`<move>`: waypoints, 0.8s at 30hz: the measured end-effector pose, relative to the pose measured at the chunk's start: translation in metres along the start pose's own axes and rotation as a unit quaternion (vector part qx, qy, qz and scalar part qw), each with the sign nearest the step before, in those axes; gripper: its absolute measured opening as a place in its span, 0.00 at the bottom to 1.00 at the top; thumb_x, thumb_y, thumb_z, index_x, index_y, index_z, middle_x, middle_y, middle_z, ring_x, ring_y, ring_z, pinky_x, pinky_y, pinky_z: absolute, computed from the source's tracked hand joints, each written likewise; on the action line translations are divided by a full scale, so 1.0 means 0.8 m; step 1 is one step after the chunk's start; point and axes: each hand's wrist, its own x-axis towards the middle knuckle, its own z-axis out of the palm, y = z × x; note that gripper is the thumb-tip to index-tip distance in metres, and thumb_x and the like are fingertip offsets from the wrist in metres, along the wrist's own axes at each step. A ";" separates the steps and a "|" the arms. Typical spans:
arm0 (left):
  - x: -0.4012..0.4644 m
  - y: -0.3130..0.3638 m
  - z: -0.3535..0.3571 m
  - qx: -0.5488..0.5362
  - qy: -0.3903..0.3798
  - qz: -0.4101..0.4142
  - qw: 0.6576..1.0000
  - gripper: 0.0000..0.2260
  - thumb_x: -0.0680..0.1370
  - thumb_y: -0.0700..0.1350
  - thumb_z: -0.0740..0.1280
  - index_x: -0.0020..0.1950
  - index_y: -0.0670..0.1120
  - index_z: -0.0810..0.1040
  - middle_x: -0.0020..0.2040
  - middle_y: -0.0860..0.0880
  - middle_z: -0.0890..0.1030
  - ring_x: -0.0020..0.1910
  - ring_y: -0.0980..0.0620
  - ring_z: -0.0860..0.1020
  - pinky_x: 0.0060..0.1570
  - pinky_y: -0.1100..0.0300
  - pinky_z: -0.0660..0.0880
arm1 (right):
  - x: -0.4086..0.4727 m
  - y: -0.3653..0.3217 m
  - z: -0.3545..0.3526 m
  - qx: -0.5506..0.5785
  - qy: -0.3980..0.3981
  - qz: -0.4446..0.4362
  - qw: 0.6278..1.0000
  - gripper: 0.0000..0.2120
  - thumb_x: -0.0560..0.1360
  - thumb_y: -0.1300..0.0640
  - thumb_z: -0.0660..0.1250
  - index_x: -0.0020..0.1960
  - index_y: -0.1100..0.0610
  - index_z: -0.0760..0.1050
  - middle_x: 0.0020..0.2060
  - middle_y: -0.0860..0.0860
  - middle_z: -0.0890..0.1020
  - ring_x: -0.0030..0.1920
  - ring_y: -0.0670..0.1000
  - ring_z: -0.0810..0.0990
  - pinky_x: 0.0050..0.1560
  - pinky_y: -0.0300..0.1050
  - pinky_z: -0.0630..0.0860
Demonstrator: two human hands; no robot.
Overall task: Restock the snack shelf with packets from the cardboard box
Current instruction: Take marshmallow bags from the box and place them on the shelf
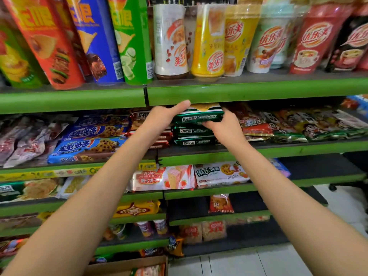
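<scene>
A dark green snack packet [199, 116] sits on top of a stack of matching green packets [194, 137] on the second shelf [298, 148]. My left hand [161, 116] holds its left end, thumb stretched over the top. My right hand [225, 124] grips its right end from below and the side. Both arms reach up from the lower corners of the view. The cardboard box [127, 265] shows at the bottom edge, with an orange packet [149, 270] inside.
Tall chip tubes [59, 40] and drink cups [239, 40] fill the top shelf. Blue cookie packs [87, 148] lie left of the green stack, mixed packets [298, 126] lie right. Lower shelves hold wafer packs [163, 178] and dark bare stretches [318, 166]. White floor tiles [249, 263] lie below.
</scene>
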 end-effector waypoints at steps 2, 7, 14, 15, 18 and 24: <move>0.002 -0.007 0.006 0.029 0.045 0.040 0.998 0.39 0.61 0.76 0.68 0.54 0.44 0.82 0.52 0.49 0.85 0.52 0.48 0.82 0.56 0.55 0.74 | 0.009 0.002 0.005 0.002 0.019 0.017 1.000 0.13 0.71 0.60 0.75 0.49 0.49 0.75 0.39 0.39 0.79 0.41 0.37 0.77 0.34 0.29 0.68; 0.006 -0.027 0.021 0.063 0.139 0.103 0.983 0.21 0.72 0.70 0.67 0.51 0.55 0.70 0.45 0.60 0.74 0.48 0.53 0.74 0.52 0.60 0.66 | 0.017 0.010 0.016 0.027 0.046 0.042 0.998 0.28 0.68 0.64 0.76 0.64 0.52 0.71 0.52 0.49 0.82 0.52 0.50 0.80 0.50 0.42 0.73; 0.012 -0.035 0.004 0.158 -0.010 0.102 0.982 0.35 0.75 0.68 0.65 0.75 0.48 0.67 0.70 0.47 0.75 0.65 0.47 0.74 0.57 0.60 0.64 | 0.019 0.008 0.013 0.035 0.067 0.023 0.997 0.28 0.69 0.66 0.72 0.66 0.54 0.70 0.56 0.52 0.81 0.57 0.53 0.79 0.58 0.45 0.74; 0.014 -0.033 0.003 0.173 -0.014 0.095 0.980 0.33 0.76 0.66 0.66 0.74 0.47 0.68 0.69 0.46 0.76 0.62 0.49 0.74 0.56 0.60 0.64 | 0.022 0.007 0.011 0.024 0.059 0.023 0.998 0.27 0.70 0.65 0.72 0.67 0.55 0.70 0.58 0.53 0.80 0.58 0.53 0.79 0.58 0.45 0.74; 0.022 -0.025 0.007 0.159 0.022 0.069 0.985 0.24 0.80 0.58 0.66 0.68 0.42 0.75 0.59 0.43 0.81 0.56 0.47 0.78 0.51 0.60 0.68 | 0.030 0.005 0.006 -0.018 0.008 0.016 1.000 0.22 0.71 0.60 0.75 0.62 0.53 0.72 0.55 0.51 0.80 0.56 0.53 0.79 0.53 0.40 0.74; 0.023 -0.038 0.013 0.117 0.060 0.053 0.990 0.25 0.80 0.55 0.67 0.72 0.42 0.73 0.69 0.43 0.77 0.66 0.42 0.76 0.62 0.57 0.70 | 0.045 0.019 -0.005 -0.052 -0.047 0.043 0.997 0.33 0.76 0.47 0.71 0.77 0.52 0.65 0.72 0.53 0.72 0.69 0.57 0.73 0.63 0.50 0.75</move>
